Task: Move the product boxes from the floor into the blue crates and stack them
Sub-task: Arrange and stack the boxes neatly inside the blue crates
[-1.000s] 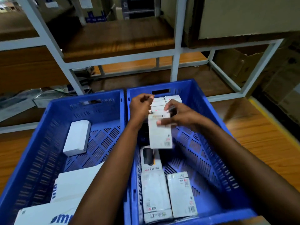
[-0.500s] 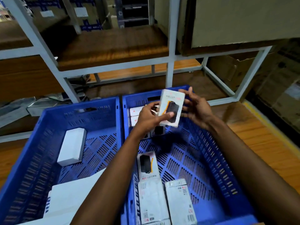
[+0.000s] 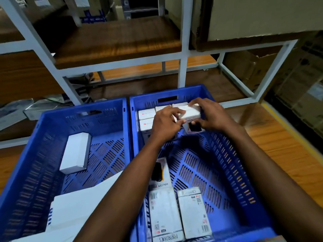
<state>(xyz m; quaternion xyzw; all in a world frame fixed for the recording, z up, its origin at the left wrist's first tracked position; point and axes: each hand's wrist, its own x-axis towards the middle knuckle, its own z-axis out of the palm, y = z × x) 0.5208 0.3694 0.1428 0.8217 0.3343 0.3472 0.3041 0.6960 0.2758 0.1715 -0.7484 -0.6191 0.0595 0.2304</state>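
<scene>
Two blue crates stand side by side, the left crate [image 3: 43,154] and the right crate [image 3: 244,180]. At the far end of the right crate, my left hand [image 3: 165,124] and my right hand [image 3: 209,116] both grip a white product box [image 3: 189,112], held on its side over a row of upright white boxes [image 3: 146,114]. Flat white boxes [image 3: 192,212] lie at the near end of the right crate, one showing a black product picture [image 3: 160,172]. The left crate holds a plain white box [image 3: 76,152] and larger white boxes [image 3: 78,212] near me.
A white metal shelf frame [image 3: 182,55] with wooden boards rises just behind the crates. Cardboard cartons [image 3: 262,14] sit on the shelf at upper right and more stand at far right. Wooden floor with a yellow line [image 3: 286,126] runs right of the crates. Flat packages [image 3: 14,112] lie at left.
The box was upright between my hands above the crate; now it is turned on its side and lowered toward the far row, with both hands around it.
</scene>
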